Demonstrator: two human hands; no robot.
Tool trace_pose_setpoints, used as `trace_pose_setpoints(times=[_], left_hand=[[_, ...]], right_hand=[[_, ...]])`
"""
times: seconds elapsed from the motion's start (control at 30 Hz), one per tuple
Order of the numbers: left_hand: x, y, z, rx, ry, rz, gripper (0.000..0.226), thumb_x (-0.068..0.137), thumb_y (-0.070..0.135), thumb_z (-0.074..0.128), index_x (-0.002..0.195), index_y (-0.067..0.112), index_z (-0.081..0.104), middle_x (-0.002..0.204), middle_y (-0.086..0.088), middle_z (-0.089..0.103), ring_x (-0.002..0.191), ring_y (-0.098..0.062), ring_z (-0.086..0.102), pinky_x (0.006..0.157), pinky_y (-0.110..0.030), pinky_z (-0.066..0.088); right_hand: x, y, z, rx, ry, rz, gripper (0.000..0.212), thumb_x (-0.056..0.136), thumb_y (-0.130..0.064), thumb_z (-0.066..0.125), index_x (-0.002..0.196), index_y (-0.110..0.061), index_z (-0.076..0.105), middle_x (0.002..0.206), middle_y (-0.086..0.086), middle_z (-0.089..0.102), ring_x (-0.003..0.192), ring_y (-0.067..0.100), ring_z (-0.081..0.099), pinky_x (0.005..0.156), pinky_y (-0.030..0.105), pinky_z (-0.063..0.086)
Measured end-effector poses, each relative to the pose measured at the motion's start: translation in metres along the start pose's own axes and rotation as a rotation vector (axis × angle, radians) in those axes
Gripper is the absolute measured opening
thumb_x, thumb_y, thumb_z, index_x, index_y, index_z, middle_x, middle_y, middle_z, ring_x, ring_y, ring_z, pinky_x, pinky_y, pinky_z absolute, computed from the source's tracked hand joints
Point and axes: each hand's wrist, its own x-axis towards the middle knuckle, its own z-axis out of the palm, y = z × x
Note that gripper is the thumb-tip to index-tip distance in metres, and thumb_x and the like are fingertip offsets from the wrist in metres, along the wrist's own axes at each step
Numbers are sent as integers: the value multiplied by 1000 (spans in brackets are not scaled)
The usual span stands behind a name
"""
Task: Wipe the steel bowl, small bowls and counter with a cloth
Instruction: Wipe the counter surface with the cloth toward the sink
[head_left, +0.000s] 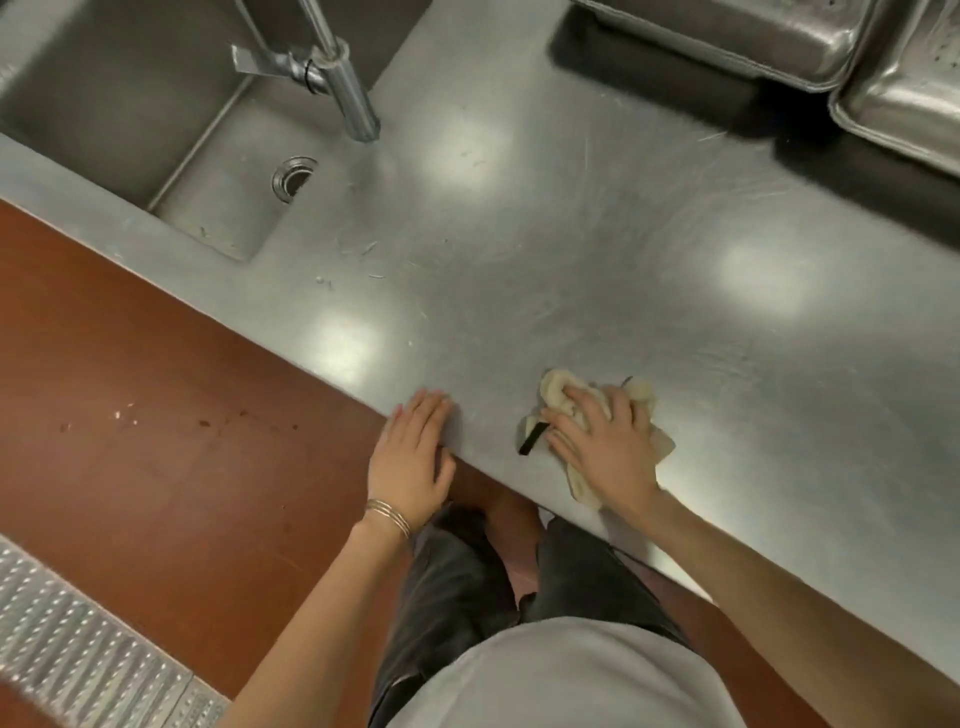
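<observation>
A crumpled beige cloth (553, 387) with a black loop lies on the steel counter (597, 249) near its front edge. My right hand (602, 447) presses down on the cloth, fingers spread over it. My left hand (413, 457) rests flat on the counter's front edge, a little left of the cloth, holding nothing. Wet streaks mark the counter to the right. No bowls are in view.
A sink basin (156, 119) with a drain (293, 176) sits at the far left, a faucet (343, 78) over it. Steel pans (779, 36) stand at the far right. Small scraps (358, 249) lie near the sink. Red-brown floor (156, 415) and a metal grate (67, 644) lie below.
</observation>
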Motion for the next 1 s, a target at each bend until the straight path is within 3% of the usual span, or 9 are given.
trace_pose_setpoints(times=[0.1,0.27,0.33,0.43,0.57,0.63,0.77,0.8,1.0], left_hand=[[11,-50,-28,0,32,-103,63,77,30,37,134,6,45,139,-15,46,134,-31,36,111,-49,29],[35,-119,-55,76,29,-176,63,82,35,32,135,1,43,143,-20,40,136,-34,30,112,-50,25],[40,-134,-58,89,-2,-179,62,84,34,30,134,0,43,142,-21,40,136,-36,30,111,-52,25],[40,-144,-54,112,-57,-138,62,87,34,28,137,-1,39,144,-21,37,137,-35,27,113,-49,23],[38,-150,-50,119,-84,-97,62,88,33,29,139,-2,35,146,-21,34,139,-35,24,114,-47,23],[38,-156,-53,90,-73,-73,60,88,32,30,138,0,38,145,-20,37,138,-33,27,113,-46,25],[40,-176,-67,84,-7,-59,54,88,27,31,135,4,45,143,-15,42,136,-29,32,113,-44,24],[41,-184,-71,78,12,-104,55,87,27,32,135,3,44,144,-15,41,137,-30,31,113,-45,22],[43,-227,-85,113,-51,-119,65,84,34,23,139,3,38,149,-15,33,139,-30,27,114,-44,18]], right_hand=[[70,-4,6,-10,14,117,45,84,-49,40,116,-25,61,110,4,65,96,30,41,71,40,42],[134,-52,12,24,8,703,51,85,-48,41,121,-14,56,111,9,62,89,36,56,73,41,41],[122,-91,15,-46,40,534,49,85,-49,41,120,-18,58,111,4,64,83,33,56,69,36,43],[98,-133,25,-33,87,28,48,83,-49,56,123,-22,57,118,-1,62,98,31,48,72,37,41],[145,-94,33,-10,103,-493,42,88,-51,45,121,-29,58,118,-6,62,101,28,48,76,36,32],[177,-76,38,-44,115,-428,38,86,-49,52,117,-30,61,115,-6,64,97,29,54,75,35,31],[218,-126,29,104,76,473,38,84,-43,58,118,-25,60,117,1,62,96,34,53,79,39,37],[216,-152,29,101,58,557,39,84,-44,55,119,-26,59,116,0,62,94,34,52,78,39,37],[197,-202,38,125,108,-119,37,79,-48,55,109,-29,65,108,-8,65,87,26,48,67,33,42]])
